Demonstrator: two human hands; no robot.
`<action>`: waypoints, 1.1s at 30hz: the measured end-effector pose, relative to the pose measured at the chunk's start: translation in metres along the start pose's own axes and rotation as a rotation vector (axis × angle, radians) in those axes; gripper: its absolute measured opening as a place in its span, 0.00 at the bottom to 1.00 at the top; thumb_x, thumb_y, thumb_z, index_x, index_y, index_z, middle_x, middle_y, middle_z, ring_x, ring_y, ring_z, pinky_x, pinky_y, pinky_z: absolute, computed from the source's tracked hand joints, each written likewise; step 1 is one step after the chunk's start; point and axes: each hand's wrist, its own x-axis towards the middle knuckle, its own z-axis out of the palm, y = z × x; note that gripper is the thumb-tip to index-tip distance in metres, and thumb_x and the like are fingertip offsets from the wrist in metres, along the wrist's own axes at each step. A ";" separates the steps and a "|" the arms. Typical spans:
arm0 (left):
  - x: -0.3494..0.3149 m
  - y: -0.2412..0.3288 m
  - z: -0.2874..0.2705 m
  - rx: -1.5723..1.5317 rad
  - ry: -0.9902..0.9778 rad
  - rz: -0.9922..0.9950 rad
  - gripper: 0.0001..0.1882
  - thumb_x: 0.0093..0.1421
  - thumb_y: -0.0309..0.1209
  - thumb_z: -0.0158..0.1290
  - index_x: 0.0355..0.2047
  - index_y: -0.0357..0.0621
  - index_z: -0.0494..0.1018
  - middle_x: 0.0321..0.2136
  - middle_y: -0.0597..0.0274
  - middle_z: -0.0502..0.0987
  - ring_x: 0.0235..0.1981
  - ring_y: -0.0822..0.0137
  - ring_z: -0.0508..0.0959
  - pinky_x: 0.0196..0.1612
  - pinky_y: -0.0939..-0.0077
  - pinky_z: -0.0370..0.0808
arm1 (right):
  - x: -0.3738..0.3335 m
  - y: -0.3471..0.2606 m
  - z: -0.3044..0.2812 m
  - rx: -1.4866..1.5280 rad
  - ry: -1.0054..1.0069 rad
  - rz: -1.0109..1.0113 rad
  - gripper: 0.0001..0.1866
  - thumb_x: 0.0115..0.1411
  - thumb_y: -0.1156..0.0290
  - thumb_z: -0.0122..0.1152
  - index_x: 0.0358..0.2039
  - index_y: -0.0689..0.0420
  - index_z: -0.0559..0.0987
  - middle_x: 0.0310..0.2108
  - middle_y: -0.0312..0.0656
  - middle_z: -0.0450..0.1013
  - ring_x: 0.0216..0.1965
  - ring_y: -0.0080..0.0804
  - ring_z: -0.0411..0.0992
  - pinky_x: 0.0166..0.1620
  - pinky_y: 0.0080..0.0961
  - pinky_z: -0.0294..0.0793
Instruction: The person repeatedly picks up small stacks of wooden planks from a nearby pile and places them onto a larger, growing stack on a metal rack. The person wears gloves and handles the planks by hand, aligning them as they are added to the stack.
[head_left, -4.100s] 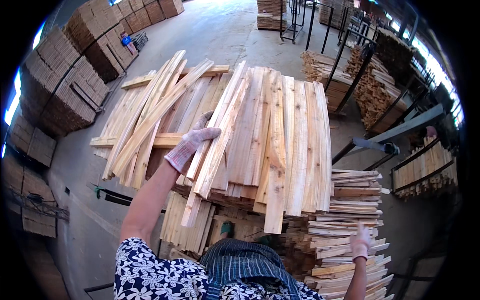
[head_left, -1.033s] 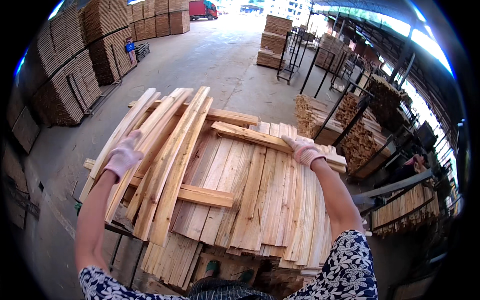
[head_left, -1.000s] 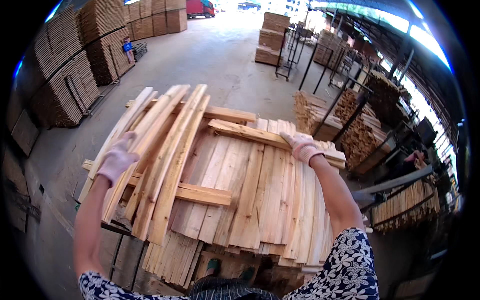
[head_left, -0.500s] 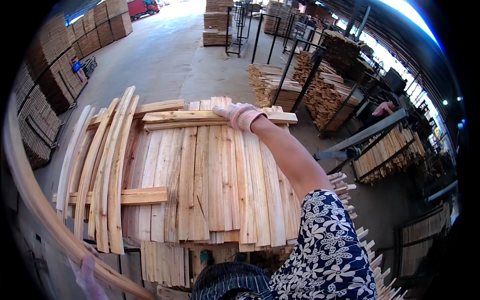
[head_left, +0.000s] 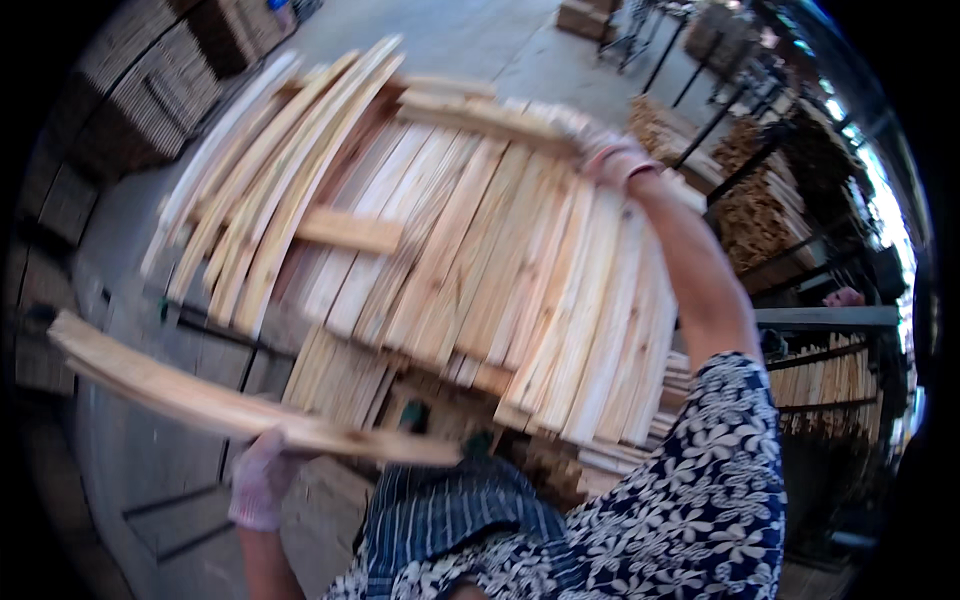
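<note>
In my left hand (head_left: 262, 482), which wears a pale glove, is a long wooden board (head_left: 180, 382), lifted near the left side of the stack. The fingers close around its lower edge. My right hand (head_left: 618, 162), also gloved, reaches to the far edge of a layer of boards (head_left: 470, 250) laid side by side. It grips a wooden strip (head_left: 480, 115) lying crosswise over their far ends; motion blurs the fingertips. Several loose boards (head_left: 290, 190) lean over the layer's left side, above a short crosswise piece (head_left: 350, 230).
Below the layer, more stacked boards (head_left: 335, 375) show close to my body. Tall board stacks (head_left: 165, 95) stand at the far left. To the right are a grey metal beam (head_left: 825, 318), racked wood (head_left: 825, 385) and piles of strips (head_left: 765, 200). Part of another person (head_left: 845, 297) shows behind the beam.
The view has turned, shifting the stack up and to the right. The board in my left hand has swung from the left rim to lie across the lower left. My right hand stays at the crosswise strip.
</note>
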 end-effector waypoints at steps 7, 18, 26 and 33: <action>-0.003 -0.079 0.054 -0.141 -0.050 -0.264 0.29 0.61 0.40 0.59 0.53 0.26 0.66 0.48 0.42 0.74 0.50 0.49 0.77 0.53 0.47 0.77 | -0.106 -0.042 -0.021 0.012 0.068 0.026 0.32 0.62 0.54 0.58 0.67 0.39 0.62 0.59 0.46 0.65 0.59 0.48 0.64 0.62 0.44 0.60; 0.044 -0.108 0.142 -0.326 -0.318 -0.439 0.29 0.64 0.41 0.56 0.51 0.28 0.61 0.49 0.40 0.67 0.54 0.47 0.72 0.53 0.45 0.79 | -0.182 -0.004 0.065 0.393 0.106 0.634 0.32 0.65 0.42 0.47 0.65 0.44 0.64 0.67 0.56 0.53 0.63 0.64 0.59 0.65 0.45 0.60; 0.023 -0.123 0.122 -0.265 -0.276 -0.533 0.30 0.62 0.40 0.58 0.53 0.31 0.60 0.55 0.40 0.65 0.59 0.42 0.68 0.58 0.38 0.72 | -0.181 -0.020 0.047 0.382 0.059 0.664 0.31 0.65 0.43 0.46 0.64 0.44 0.64 0.65 0.61 0.54 0.61 0.67 0.58 0.62 0.50 0.61; 0.040 -0.126 0.134 -0.296 -0.230 -0.440 0.26 0.65 0.42 0.54 0.50 0.29 0.65 0.46 0.44 0.73 0.50 0.50 0.75 0.52 0.46 0.79 | -0.171 -0.038 0.010 0.226 -0.128 0.699 0.27 0.63 0.49 0.51 0.60 0.46 0.70 0.65 0.52 0.56 0.59 0.62 0.63 0.60 0.51 0.64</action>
